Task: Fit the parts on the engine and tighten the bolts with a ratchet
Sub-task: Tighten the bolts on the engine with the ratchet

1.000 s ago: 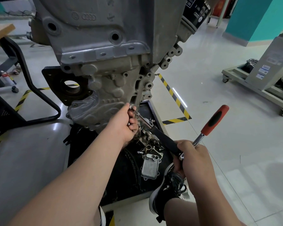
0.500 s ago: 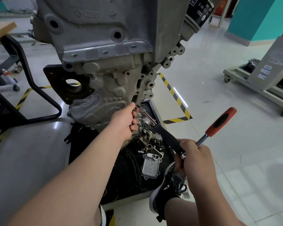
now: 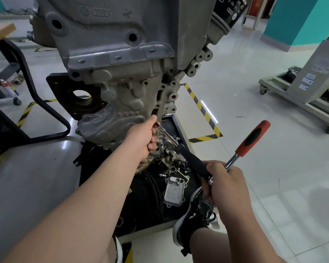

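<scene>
Engine (image 3: 122, 54): stands upright over the tray (image 3: 180, 128), its lower edge within your reach.
Left hand (image 3: 142, 137): curled round the extension (image 3: 167, 134), steadying its socket end at that edge, probably on a hidden bolt.
Right hand (image 3: 224, 181): grips the ratchet (image 3: 253, 139) at its head for leverage.
Markings: four rings and VW roundel cast on engine, printed on oil filter (image 3: 230, 10).

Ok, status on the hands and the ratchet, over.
Left hand holds extension tip at engine. Right hand grips ratchet near its head. Bolt hidden; nothing blocking.
</scene>
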A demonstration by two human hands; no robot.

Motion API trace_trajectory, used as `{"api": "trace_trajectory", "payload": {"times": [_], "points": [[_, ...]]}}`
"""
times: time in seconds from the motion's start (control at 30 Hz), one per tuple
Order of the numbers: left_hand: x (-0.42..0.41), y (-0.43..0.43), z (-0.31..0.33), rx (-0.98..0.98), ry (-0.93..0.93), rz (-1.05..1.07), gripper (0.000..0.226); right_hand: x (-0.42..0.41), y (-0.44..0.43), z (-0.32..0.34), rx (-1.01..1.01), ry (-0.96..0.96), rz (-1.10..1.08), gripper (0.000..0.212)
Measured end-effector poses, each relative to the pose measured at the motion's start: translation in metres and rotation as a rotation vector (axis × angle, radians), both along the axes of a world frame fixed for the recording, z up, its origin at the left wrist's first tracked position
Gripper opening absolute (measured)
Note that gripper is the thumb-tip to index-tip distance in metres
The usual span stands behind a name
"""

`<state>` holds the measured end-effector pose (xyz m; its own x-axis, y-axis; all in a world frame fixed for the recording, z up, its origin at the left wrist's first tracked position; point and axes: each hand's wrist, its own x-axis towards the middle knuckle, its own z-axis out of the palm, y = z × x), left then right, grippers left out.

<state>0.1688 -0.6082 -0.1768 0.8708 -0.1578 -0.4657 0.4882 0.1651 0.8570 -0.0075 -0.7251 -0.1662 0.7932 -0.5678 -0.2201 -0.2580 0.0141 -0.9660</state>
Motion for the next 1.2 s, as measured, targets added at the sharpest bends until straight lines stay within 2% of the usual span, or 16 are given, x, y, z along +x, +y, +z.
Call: {"api": "trace_trajectory", "payload": {"times": [0.17,0.23,0.37,0.53,0.8,1.2], "points": [[0.001,-0.002,-0.003,0.079,-0.055,-0.023,0.024,-0.001,0.000,-0.002,-0.059,-0.024,0.001,0.033],[0.003,-0.006,-0.001,0.077,-0.075,-0.013,0.023,-0.001,0.001,-0.004,0.007,-0.018,-0.050,0.026],[0.006,-0.022,0.002,0.045,-0.126,0.034,0.025,0.001,0.007,-0.008,0.134,-0.012,-0.134,0.030],[0.004,-0.046,0.004,-0.048,-0.148,0.054,0.021,0.003,0.013,-0.006,0.156,-0.029,-0.179,0.030],[0.014,-0.055,0.011,-0.291,0.049,0.096,0.018,0.020,0.019,0.006,0.159,-0.079,-0.129,0.032],[0.015,-0.054,0.012,-0.380,0.133,0.084,0.014,0.021,0.028,0.004,0.139,-0.086,-0.167,0.030]]}}
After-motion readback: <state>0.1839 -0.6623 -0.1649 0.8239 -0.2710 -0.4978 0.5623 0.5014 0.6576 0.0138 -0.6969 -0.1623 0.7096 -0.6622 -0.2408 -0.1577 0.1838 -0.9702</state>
